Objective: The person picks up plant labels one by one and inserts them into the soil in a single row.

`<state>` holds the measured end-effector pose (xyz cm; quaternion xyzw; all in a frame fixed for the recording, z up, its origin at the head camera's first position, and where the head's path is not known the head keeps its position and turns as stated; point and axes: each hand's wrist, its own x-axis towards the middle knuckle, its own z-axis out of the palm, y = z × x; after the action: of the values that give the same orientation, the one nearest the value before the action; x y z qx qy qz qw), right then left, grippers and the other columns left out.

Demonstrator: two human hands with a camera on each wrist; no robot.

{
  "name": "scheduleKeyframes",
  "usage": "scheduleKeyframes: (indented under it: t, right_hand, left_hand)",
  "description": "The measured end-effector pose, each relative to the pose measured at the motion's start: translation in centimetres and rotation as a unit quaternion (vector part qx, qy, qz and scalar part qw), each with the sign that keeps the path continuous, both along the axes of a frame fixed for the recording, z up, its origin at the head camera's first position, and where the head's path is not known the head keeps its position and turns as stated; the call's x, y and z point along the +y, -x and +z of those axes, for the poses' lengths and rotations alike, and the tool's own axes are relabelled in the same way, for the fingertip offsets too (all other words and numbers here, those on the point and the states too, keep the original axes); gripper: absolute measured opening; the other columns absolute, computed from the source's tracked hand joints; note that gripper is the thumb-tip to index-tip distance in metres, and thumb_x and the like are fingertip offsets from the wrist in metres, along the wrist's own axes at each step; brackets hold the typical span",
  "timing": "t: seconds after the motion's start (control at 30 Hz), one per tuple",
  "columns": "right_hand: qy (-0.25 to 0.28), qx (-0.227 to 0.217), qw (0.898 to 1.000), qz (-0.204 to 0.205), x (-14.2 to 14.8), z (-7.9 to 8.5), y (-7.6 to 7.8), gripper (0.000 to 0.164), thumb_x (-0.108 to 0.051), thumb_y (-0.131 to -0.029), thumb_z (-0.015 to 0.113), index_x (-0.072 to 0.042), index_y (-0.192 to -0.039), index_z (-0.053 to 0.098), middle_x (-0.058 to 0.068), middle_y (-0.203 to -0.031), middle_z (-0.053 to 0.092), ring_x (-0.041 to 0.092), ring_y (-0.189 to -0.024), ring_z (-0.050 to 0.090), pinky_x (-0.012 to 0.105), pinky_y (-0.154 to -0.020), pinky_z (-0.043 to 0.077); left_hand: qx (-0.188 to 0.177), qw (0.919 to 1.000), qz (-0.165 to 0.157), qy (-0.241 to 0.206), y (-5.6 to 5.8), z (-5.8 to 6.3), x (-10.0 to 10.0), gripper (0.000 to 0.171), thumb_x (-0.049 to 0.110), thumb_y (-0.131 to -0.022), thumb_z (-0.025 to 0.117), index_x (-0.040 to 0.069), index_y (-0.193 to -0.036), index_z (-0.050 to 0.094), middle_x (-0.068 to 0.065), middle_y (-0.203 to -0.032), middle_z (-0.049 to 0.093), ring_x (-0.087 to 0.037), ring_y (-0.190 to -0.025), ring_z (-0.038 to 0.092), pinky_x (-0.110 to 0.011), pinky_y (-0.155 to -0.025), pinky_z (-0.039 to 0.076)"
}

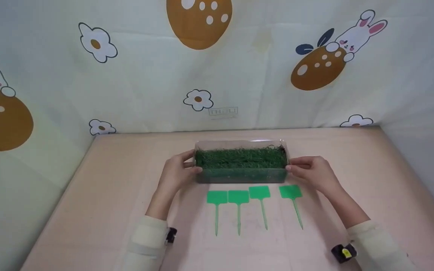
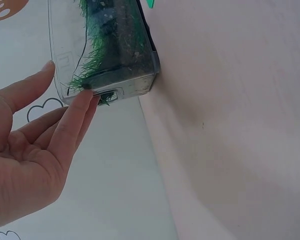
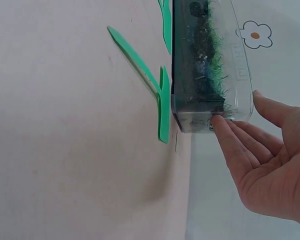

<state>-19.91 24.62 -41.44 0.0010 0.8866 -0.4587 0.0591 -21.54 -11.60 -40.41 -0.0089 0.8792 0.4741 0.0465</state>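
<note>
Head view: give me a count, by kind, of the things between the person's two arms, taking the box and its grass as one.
Green tags: 4
Clear box with grass: 1
Total: 5

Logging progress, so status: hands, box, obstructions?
Left hand, right hand gripping clear box by opposite ends. Grass inside. Four green tags in front; nothing visibly blocking.

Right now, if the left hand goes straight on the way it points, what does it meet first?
The left hand would likely first meet the clear rectangular plastic box of green grass; the fingers seem to touch one end.
</note>
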Motion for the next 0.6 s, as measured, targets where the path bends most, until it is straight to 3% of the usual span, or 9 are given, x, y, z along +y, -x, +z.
scheduleKeyframes:
  t: [0.6]
  right_hand:
    - [-0.031, -0.011, 0.999, 0.006, -0.26, 0.3, 0.03, 0.049, -0.03, -0.096, 0.067, 0.004, -0.132, 0.061, 0.025, -0.128, 0.066, 0.038, -0.121, 0.064, 0.043, -0.094, 0.057]
  left_hand:
    - [-0.022, 0.9997, 0.006, 0.004, 0.39, -0.19, -0.61, 0.065, 0.009, -0.086, 0.077, 0.011, -0.146, 0.052, -0.013, -0.15, 0.051, -0.026, -0.121, 0.066, -0.039, -0.097, 0.056]
